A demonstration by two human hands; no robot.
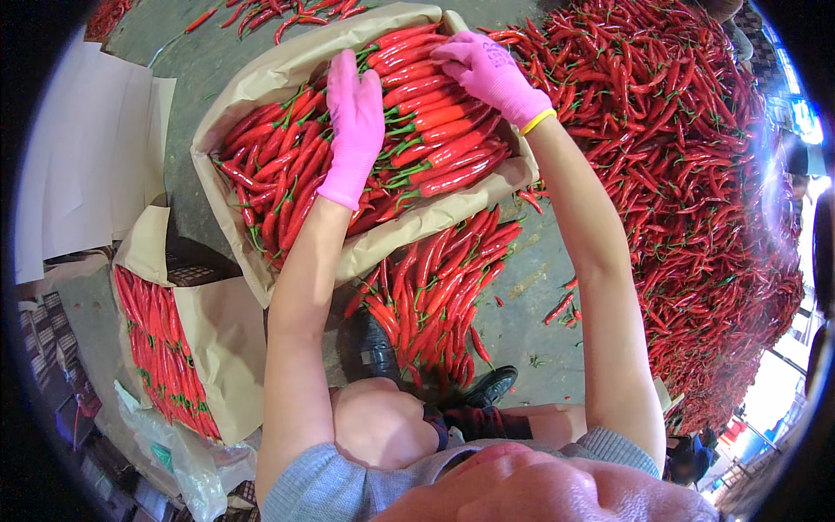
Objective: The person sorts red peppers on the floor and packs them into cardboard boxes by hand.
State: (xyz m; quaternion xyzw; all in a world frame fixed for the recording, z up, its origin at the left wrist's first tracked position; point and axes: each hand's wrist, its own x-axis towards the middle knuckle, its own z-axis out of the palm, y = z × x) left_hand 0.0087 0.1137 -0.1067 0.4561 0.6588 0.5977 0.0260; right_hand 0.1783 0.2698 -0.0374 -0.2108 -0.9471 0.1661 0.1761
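Both my hands wear pink gloves and rest over a paper-lined box (228, 104) packed with red chili peppers (435, 130). On the right side the chilies lie in neat rows with green stems pointing left; on the left they lie at looser angles. My left hand (355, 122) lies flat across the middle of the chilies, its fingers stretched out. My right hand (494, 76) reaches over the box's far right corner, fingers extended onto the chilies at the ends of the top row. Neither hand visibly grips a chili.
A large heap of loose chilies (661, 174) covers the right side. A smaller pile (435, 296) lies on the floor by my shoes. At left stand a filled paper-lined box (165, 348), stacked paper sheets (83, 165) and a clear plastic bag (187, 470). More chilies lie beyond the box.
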